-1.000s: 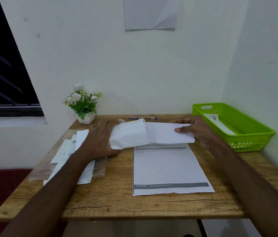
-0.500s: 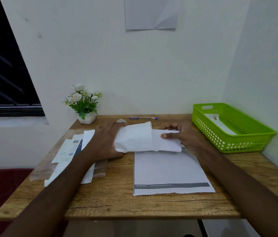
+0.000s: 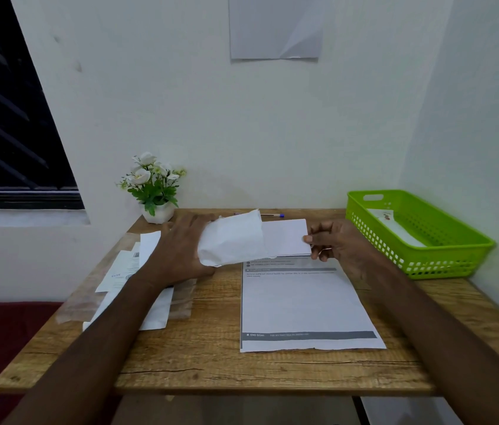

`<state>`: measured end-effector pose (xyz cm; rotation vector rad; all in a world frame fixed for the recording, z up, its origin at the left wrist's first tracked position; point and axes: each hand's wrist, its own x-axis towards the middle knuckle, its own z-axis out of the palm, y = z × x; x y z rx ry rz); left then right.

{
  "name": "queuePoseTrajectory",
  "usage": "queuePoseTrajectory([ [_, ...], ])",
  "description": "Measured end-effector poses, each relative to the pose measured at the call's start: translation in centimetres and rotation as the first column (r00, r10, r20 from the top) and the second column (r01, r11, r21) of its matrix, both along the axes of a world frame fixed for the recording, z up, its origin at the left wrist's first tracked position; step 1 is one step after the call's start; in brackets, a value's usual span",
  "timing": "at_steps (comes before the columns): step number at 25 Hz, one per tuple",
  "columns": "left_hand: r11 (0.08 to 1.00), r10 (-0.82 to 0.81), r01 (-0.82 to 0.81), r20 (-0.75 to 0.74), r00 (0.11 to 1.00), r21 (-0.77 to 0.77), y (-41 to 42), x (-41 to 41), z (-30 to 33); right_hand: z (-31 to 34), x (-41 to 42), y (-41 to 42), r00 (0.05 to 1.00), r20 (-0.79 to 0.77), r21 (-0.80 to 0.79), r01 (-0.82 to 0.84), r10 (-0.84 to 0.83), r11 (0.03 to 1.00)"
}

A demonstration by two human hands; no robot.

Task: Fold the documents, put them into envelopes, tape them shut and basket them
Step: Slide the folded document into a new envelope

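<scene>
My left hand [image 3: 180,253] grips a white envelope [image 3: 231,242] by its left end, its mouth turned to the right. A folded white document [image 3: 286,237] sticks partway out of that mouth, and my right hand [image 3: 337,243] pinches the document's right edge. Both are held just above the far middle of the wooden table [image 3: 211,363]. Beneath them lies a flat printed sheet [image 3: 303,305] with grey bars. The green basket [image 3: 420,231] stands at the far right with one white envelope [image 3: 395,228] inside.
A stack of envelopes and papers [image 3: 137,271] on clear plastic lies at the left under my forearm. A small potted white flower [image 3: 153,191] stands at the back left, a blue pen [image 3: 272,215] along the back edge. Walls close off the back and right.
My right hand has pushed the folded document leftward, deeper into the envelope. Less of the document shows outside the mouth than one second ago. My left hand has stayed in place.
</scene>
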<state>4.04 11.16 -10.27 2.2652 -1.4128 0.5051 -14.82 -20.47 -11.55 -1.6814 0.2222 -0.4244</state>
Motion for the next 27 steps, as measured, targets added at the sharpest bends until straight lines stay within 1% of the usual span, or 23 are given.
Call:
queuePoseTrajectory([
  [4, 0.999, -0.035, 0.035, 0.005, 0.999, -0.023, -0.4, -0.5, -0.5, 0.2, 0.0, 0.5, 0.999, 0.014, 0.005, -0.039, 0.039, 0.999],
  [8, 0.997, -0.066, 0.065, 0.017, 0.998, 0.050, -1.4, -1.2, -1.2, 0.4, -0.1, 1.2, 0.998, 0.029, 0.030, -0.057, 0.056, 0.998],
  [11, 0.996, -0.081, 0.079, 0.037, 0.996, 0.052, -1.9, -1.4, -1.6, 0.4, 0.1, 1.7, 0.998, 0.027, 0.032, -0.064, 0.063, 0.997],
  [15, 0.997, -0.072, 0.071, 0.041, 0.997, 0.028, -1.8, -1.4, -1.5, 0.1, 0.1, 2.1, 0.996, 0.019, 0.030, -0.083, 0.082, 0.996],
  [19, 0.996, -0.074, 0.073, 0.027, 0.997, 0.041, -1.8, -1.6, -1.4, -0.1, 0.3, 2.4, 0.995, -0.001, 0.031, -0.098, 0.099, 0.995],
  [27, 0.998, -0.054, 0.054, -0.013, 0.998, 0.020, -1.3, -0.9, -0.9, -0.2, 0.3, 2.3, 0.996, -0.007, 0.007, -0.083, 0.083, 0.996],
])
